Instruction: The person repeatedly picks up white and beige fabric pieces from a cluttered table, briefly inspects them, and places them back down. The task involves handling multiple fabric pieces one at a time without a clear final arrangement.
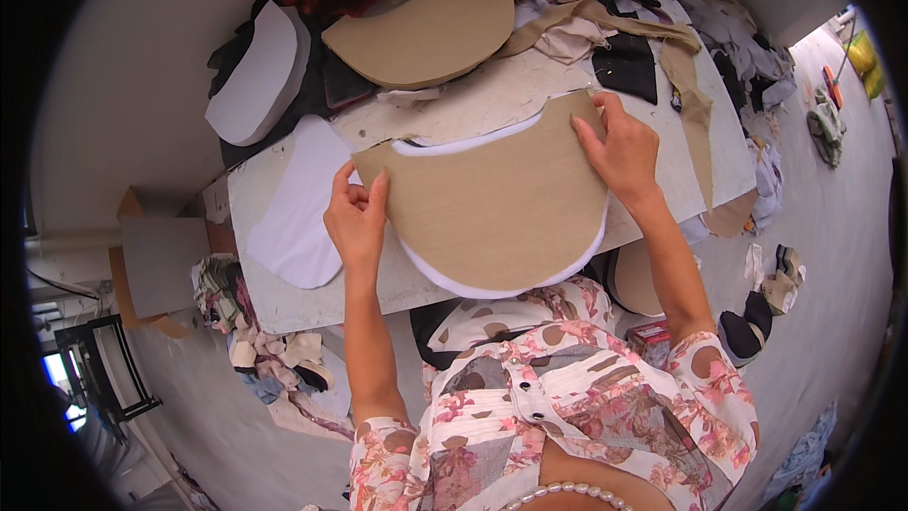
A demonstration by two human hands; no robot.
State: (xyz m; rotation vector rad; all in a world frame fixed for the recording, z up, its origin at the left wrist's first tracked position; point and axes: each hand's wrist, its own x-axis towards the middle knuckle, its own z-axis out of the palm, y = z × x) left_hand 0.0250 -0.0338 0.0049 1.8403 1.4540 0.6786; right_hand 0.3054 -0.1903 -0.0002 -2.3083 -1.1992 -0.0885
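Note:
A curved beige fabric panel (496, 206) spans the space between my hands at the table's near edge. My left hand (358, 209) pinches its left tip, and my right hand (621, 145) grips its upper right corner between thumb and fingers. Beneath the beige panel lies a white curved piece (454, 285), whose rim shows along the bottom and the inner top curve. Left of my left hand, a separate white curved piece (298, 213) rests flat on the table.
A stack of beige curved panels (433, 28) and a stack of white ones (255, 78) sit at the back. Beige fabric strips (684, 78) and a black cloth piece (624, 69) lie on the right of the table (284, 312). Scraps (284, 362) and an open cardboard box (163, 262) are at left.

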